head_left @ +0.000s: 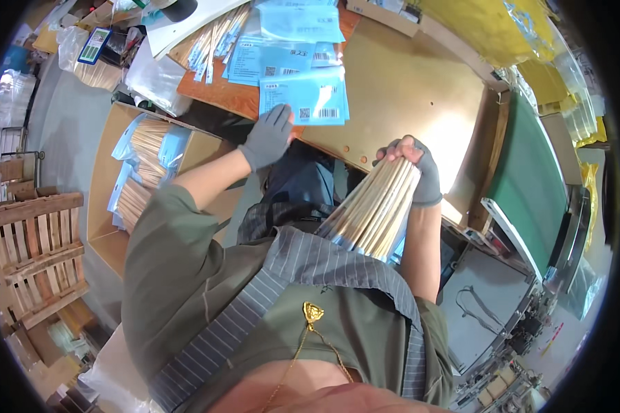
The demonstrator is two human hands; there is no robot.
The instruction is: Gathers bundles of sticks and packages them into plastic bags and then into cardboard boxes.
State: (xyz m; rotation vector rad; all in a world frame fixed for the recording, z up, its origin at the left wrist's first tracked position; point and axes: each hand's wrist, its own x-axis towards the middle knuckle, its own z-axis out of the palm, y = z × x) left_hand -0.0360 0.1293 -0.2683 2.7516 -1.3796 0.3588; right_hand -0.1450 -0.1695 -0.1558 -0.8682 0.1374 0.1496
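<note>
The fanned bundle of sticks [375,203] hangs tilted just off the near edge of the table [399,82], its lower end by the apron [324,258]. The gloved right hand [420,160] is curled closed around its upper end. The left hand [269,140], fingers nearly straight, lies against the lowest blue bag [303,96] at the table's near edge (whether it pinches the film, I cannot tell). With one grip at the top and the lower ends spread, sticks could slip out if those fingers loosen; the bags look slick and overlapped, so a tug might drag several off together. Loose sticks [217,41] crowd the table's far left part. Left of the table, an open cardboard box [200,155] holds bagged sticks, close under the left arm; right of it, a green board [530,182] limits elbow room.
</note>
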